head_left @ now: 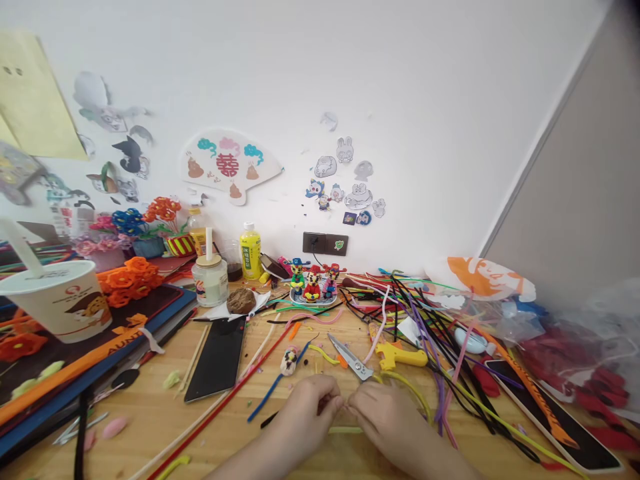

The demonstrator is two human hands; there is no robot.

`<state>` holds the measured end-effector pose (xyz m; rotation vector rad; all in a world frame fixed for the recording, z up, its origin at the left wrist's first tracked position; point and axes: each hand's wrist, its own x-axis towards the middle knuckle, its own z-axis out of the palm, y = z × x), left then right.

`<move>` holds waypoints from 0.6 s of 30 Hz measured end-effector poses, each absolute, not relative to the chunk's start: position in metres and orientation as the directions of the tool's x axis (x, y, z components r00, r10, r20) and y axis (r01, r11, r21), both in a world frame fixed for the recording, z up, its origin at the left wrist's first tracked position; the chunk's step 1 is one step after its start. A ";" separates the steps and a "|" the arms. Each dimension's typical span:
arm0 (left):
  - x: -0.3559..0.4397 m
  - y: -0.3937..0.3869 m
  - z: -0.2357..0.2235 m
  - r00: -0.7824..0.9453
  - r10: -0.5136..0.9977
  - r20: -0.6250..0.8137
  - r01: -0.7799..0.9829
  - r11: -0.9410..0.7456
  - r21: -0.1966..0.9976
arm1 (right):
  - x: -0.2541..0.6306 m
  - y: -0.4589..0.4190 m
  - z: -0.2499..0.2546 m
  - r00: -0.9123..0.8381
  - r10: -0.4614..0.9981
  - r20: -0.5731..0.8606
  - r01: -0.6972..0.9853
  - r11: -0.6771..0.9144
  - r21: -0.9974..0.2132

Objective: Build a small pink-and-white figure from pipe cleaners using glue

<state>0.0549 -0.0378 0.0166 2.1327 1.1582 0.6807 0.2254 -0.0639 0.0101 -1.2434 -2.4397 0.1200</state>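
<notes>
My left hand (pixel 314 407) and my right hand (pixel 383 417) meet low in the middle of the head view, over the wooden table. Both have fingers curled into a pinch, fingertips almost touching. Whatever is between them is hidden or too small to name. A yellow strip (pixel 346 430), perhaps a pipe cleaner, shows just below the fingers. Scissors (pixel 353 359) lie right beyond them, blades pointing away to the left. Behind my right hand is a yellow glue gun (pixel 400 357). A small figure head (pixel 289 360) with blue pipe cleaner (pixel 265 398) lies ahead of my left hand.
A black phone (pixel 216 360) lies left, near a paper cup (pixel 60 300) on stacked books. Three small figures (pixel 314 283) stand at the back beside a yellow bottle (pixel 251 252). Loose pipe cleaners (pixel 420 320) pile up at right, near another dark phone (pixel 555 417).
</notes>
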 end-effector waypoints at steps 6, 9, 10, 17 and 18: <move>0.054 -0.039 0.021 0.485 0.838 0.248 0.489 -0.495 0.718 | 0.217 -0.063 0.013 -0.278 0.935 0.221 0.629 0.351 -0.694; 0.051 -0.041 0.017 0.560 0.722 0.406 0.523 -0.688 0.503 | 0.214 -0.062 0.013 -0.221 0.966 0.136 0.476 0.229 -0.849; 0.050 -0.042 0.015 0.592 0.673 0.443 0.545 -0.740 0.395 | 0.213 -0.062 0.012 -0.211 0.971 0.110 0.416 0.191 -0.889; 0.045 -0.042 0.014 0.727 0.434 0.532 0.520 -0.854 -0.013 | 0.212 -0.064 0.012 -0.269 0.963 0.033 0.308 0.119 -0.944; 0.045 -0.042 0.017 0.750 0.396 0.529 0.495 -0.867 -0.054 | 0.213 -0.064 0.014 -0.290 0.957 0.023 0.321 0.120 -0.939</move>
